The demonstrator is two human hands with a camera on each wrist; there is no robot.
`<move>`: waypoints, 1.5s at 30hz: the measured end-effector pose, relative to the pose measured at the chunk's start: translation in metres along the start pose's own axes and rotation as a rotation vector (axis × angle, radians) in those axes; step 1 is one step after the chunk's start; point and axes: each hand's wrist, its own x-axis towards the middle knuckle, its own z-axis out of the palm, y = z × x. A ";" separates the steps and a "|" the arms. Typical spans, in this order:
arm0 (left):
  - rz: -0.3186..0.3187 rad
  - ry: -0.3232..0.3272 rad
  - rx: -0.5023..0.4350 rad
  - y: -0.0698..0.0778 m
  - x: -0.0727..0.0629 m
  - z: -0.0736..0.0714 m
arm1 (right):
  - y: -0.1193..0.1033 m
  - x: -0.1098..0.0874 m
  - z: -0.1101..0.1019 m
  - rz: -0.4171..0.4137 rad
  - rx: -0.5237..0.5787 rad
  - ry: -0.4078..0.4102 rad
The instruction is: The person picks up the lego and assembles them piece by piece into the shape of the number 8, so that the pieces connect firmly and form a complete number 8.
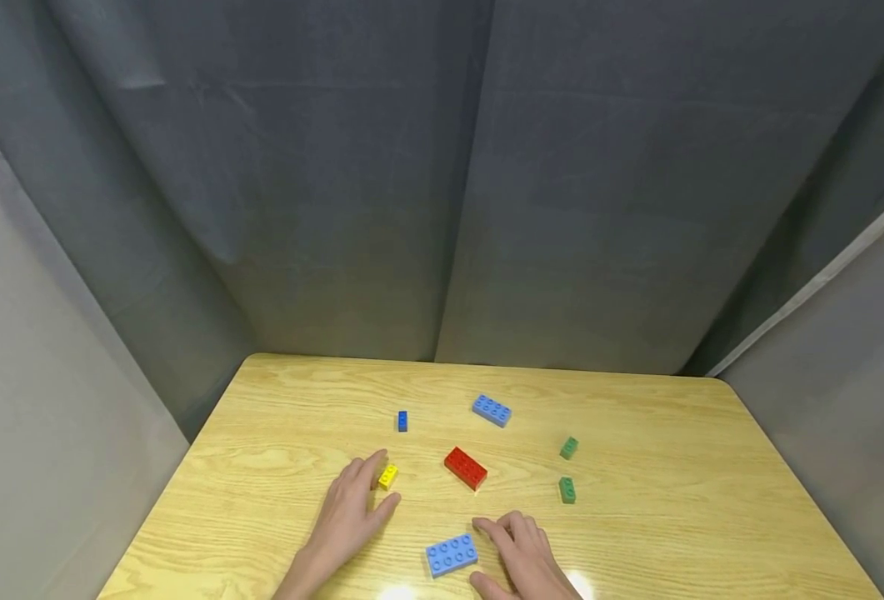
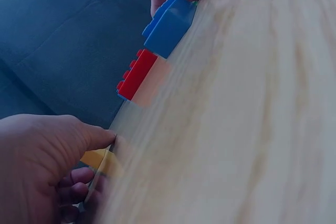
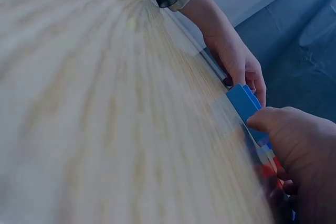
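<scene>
My left hand [image 1: 347, 508] reaches over the table with thumb and fingers spread apart. Its index finger lies right beside a small yellow brick [image 1: 388, 477], which the left wrist view shows between thumb and fingers. At the front, my right hand [image 1: 520, 554] has its thumb and index finger parted at the right end of a light blue eight-stud brick [image 1: 452, 555]. In the right wrist view its thumb overlaps that blue brick [image 3: 244, 103]. Between and beyond the hands lies a red eight-stud brick [image 1: 466, 468].
Farther back on the wooden table [image 1: 299, 392] are a small dark blue brick [image 1: 402, 421] and a second light blue brick [image 1: 491, 410]. Two small green bricks [image 1: 569, 447] lie on the right. Grey curtains [image 1: 337, 208] enclose the table.
</scene>
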 end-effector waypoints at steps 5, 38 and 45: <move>0.000 0.005 -0.006 0.000 0.000 0.002 | 0.000 0.005 0.002 -0.063 0.008 0.059; 0.048 0.010 -0.044 -0.012 0.004 0.006 | 0.001 0.014 0.004 -0.029 0.112 0.080; 0.049 -0.055 -0.038 -0.007 0.006 0.001 | -0.001 0.015 -0.003 0.009 0.113 0.071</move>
